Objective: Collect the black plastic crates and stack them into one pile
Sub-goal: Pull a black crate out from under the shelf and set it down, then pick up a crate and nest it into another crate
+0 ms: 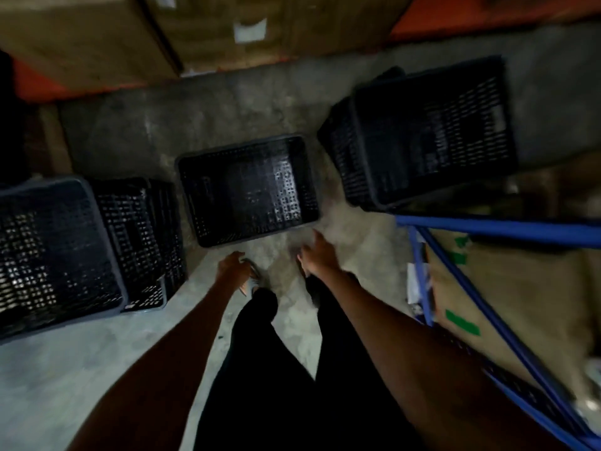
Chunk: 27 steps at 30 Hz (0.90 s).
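A single black perforated crate [248, 190] sits open side up on the concrete floor straight ahead. At the right a taller pile of black crates [432, 138] stands, its top rim high. At the left is another pile of crates [48, 252], with a crate [143, 242] beside it. My left hand [232, 266] hangs just short of the middle crate's near edge, fingers curled, holding nothing. My right hand [320, 253] reaches toward that crate's near right corner with fingers spread, not touching it. The picture is blurred.
A blue metal rack frame [487, 229] with cardboard boxes [520, 307] stands at the right. Large cardboard boxes [97, 37] on an orange shelf beam [487, 17] line the far side. My legs in dark trousers [270, 369] stand on the floor below.
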{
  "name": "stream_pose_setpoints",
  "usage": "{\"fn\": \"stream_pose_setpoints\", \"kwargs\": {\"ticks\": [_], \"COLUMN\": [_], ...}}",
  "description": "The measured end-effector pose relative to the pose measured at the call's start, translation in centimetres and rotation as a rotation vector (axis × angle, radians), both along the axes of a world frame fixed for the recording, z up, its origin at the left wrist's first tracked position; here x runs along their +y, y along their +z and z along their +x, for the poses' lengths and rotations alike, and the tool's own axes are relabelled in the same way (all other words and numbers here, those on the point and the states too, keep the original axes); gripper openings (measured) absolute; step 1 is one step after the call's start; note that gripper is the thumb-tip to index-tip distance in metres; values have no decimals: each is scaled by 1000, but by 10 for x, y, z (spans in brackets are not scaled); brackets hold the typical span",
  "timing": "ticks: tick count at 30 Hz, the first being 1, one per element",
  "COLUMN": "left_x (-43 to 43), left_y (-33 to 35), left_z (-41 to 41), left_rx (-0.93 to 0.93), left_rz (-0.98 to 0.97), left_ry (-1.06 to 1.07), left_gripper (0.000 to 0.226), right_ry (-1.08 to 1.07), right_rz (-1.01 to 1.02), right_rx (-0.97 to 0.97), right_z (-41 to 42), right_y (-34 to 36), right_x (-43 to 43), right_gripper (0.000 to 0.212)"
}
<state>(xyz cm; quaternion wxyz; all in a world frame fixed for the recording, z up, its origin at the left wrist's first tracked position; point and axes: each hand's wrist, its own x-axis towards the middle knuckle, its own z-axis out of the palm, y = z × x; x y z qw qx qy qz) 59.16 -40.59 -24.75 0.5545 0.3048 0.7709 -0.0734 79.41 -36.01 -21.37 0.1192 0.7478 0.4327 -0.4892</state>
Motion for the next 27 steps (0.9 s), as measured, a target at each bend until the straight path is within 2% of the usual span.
{"fn": "stream_pose_setpoints", "kwargs": {"ticks": [2, 5, 10, 12, 17, 19, 22, 25, 27], "left_x": [3, 22, 96, 130, 209, 236, 264, 273, 274], "left_y": [35, 72, 98, 94, 64, 33, -11, -54, -75], "left_z": [26, 70, 153, 189, 281, 307, 327, 336, 332], "left_rx": [-16, -85, -104, -109, -73, -52, 26, 65, 72], "left_rz": [-40, 14, 59, 88, 198, 224, 234, 154, 88], "left_ry": [0, 90, 69, 121, 340, 429, 511, 564, 471], "left_gripper": [43, 40, 40, 40, 35, 51, 61, 61, 56], "right_ry": [73, 150, 56, 22, -9, 3, 16, -60, -195], "right_rz": [46, 127, 239, 281, 410, 451, 397, 328, 284], "right_rx": [24, 58, -89, -168, -330, -417, -491, -473, -401], "right_z": [14, 65, 184, 241, 383, 434, 487, 523, 536], "right_y": [42, 74, 88, 88, 56, 26, -18, -55, -70], "right_x": [-4, 7, 73, 112, 219, 260, 306, 338, 350], "right_gripper": [64, 64, 58, 57, 59, 64, 73, 77, 74]}}
